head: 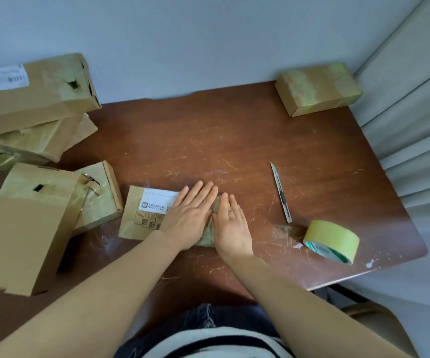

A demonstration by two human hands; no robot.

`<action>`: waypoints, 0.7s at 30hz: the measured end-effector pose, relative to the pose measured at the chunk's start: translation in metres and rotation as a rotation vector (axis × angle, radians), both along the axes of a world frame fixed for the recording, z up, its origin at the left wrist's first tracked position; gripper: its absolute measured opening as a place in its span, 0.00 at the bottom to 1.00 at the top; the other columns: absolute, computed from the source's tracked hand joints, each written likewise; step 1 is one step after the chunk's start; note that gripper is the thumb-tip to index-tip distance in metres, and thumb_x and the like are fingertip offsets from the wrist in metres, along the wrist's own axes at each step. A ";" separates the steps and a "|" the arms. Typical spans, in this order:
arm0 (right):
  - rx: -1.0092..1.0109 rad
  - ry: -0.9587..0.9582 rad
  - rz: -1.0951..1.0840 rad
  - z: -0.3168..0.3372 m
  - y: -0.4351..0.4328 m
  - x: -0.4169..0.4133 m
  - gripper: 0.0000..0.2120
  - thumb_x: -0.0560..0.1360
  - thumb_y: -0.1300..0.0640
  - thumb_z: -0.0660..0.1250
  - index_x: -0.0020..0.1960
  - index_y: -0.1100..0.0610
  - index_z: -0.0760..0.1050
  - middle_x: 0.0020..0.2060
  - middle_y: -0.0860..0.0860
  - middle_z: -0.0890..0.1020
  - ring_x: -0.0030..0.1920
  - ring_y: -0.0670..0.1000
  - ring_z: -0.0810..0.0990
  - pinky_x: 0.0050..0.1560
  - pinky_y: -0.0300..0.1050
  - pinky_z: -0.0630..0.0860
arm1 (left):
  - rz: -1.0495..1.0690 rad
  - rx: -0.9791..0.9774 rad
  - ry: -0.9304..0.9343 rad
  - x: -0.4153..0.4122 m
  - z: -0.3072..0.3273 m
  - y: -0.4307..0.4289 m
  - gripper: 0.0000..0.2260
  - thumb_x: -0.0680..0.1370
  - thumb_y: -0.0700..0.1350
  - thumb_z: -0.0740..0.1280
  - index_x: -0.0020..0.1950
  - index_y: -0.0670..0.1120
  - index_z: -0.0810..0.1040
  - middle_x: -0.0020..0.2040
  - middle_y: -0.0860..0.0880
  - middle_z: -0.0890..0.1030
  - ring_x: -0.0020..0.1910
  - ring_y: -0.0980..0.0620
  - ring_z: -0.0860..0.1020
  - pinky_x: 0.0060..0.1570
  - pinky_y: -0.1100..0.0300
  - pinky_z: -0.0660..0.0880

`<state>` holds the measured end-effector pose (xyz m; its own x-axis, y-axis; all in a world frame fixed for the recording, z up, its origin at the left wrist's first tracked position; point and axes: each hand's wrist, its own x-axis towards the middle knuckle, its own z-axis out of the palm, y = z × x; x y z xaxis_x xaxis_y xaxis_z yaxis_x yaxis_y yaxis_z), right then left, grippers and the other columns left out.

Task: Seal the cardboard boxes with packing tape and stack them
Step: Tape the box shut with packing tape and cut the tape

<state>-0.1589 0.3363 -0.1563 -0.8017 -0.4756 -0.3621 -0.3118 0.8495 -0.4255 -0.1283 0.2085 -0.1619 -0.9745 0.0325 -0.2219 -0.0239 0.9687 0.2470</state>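
Pressing flat with straight fingers, left hand [186,215] and right hand [230,226] hide the small cardboard box's [137,218] taped right end

A scratched, reddish-brown wooden table [234,140] stands against a plain pale blue-grey wall [183,34]. A pleated light curtain [415,125] hangs at the right. Soft, even light.

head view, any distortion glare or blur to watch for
Head view: wide-angle bowing bends the table edges and curtain; soft even light, faint shadows; mild sheen beside the tape roll; the stacked boxes at far left look slightly smeared, label unreadable.
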 end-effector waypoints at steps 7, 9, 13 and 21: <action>0.029 -0.004 -0.041 0.008 -0.002 0.007 0.24 0.84 0.56 0.43 0.77 0.61 0.41 0.77 0.56 0.38 0.76 0.51 0.34 0.74 0.45 0.35 | 0.037 0.106 -0.085 0.002 0.009 -0.001 0.28 0.79 0.54 0.44 0.77 0.50 0.38 0.79 0.52 0.44 0.76 0.56 0.38 0.70 0.59 0.30; 0.077 0.009 -0.027 0.007 0.002 0.011 0.25 0.84 0.54 0.43 0.78 0.61 0.42 0.77 0.56 0.40 0.76 0.51 0.35 0.73 0.45 0.34 | -0.016 0.100 -0.187 0.001 0.013 -0.004 0.36 0.75 0.56 0.50 0.74 0.50 0.31 0.77 0.52 0.34 0.74 0.56 0.31 0.70 0.57 0.28; 0.244 0.043 0.125 0.010 0.004 0.006 0.27 0.83 0.54 0.49 0.78 0.61 0.45 0.77 0.58 0.46 0.77 0.54 0.40 0.75 0.48 0.36 | -0.106 -0.018 -0.394 -0.003 0.021 -0.005 0.52 0.70 0.61 0.64 0.73 0.47 0.26 0.73 0.50 0.25 0.71 0.51 0.25 0.71 0.51 0.29; 0.029 0.109 0.050 0.037 0.052 -0.021 0.21 0.83 0.53 0.51 0.75 0.53 0.62 0.75 0.52 0.62 0.76 0.50 0.56 0.74 0.46 0.45 | -0.190 -0.120 -0.299 0.008 0.020 0.012 0.55 0.62 0.78 0.49 0.68 0.46 0.21 0.69 0.46 0.20 0.70 0.48 0.23 0.73 0.46 0.33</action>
